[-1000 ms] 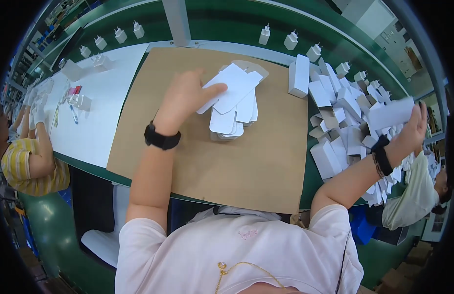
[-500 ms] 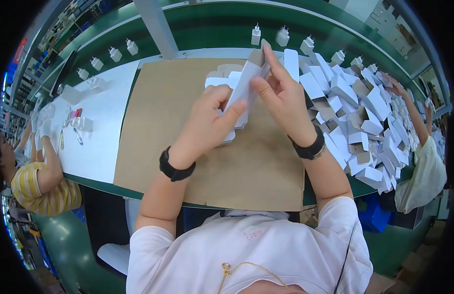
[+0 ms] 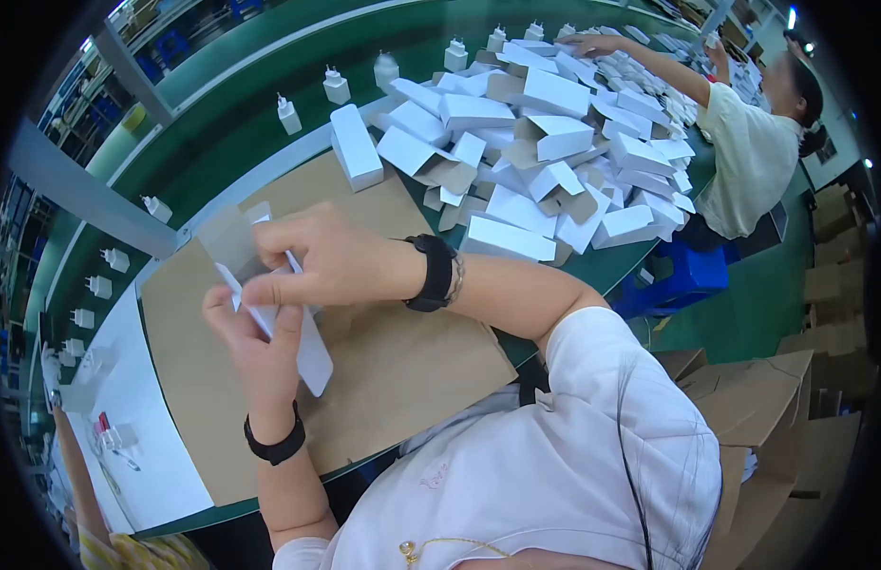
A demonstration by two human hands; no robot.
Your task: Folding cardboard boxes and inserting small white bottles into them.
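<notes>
Over the brown cardboard sheet, both hands grip a small white carton with grey inner faces; it is tilted. My left hand grips it from the near side, fingers bent around its edge. Across from it, my right hand pinches the carton near its raised grey flap. My hands hide much of the carton and whatever lies beneath it. A closed white carton rests at the far edge of the sheet, close to a large heap of white cartons, several with open flaps.
White plug chargers stand spaced along the green conveyor beyond the table. A grey post rises at the far left. Another person reaches over the heap; a second person's arm shows at left. Cardboard boxes stand at right.
My view has turned and tilted toward the right, so the heap shows more fully. Both hands still hold a carton, and my right forearm now crosses sideways, with the hand at the flap end.
</notes>
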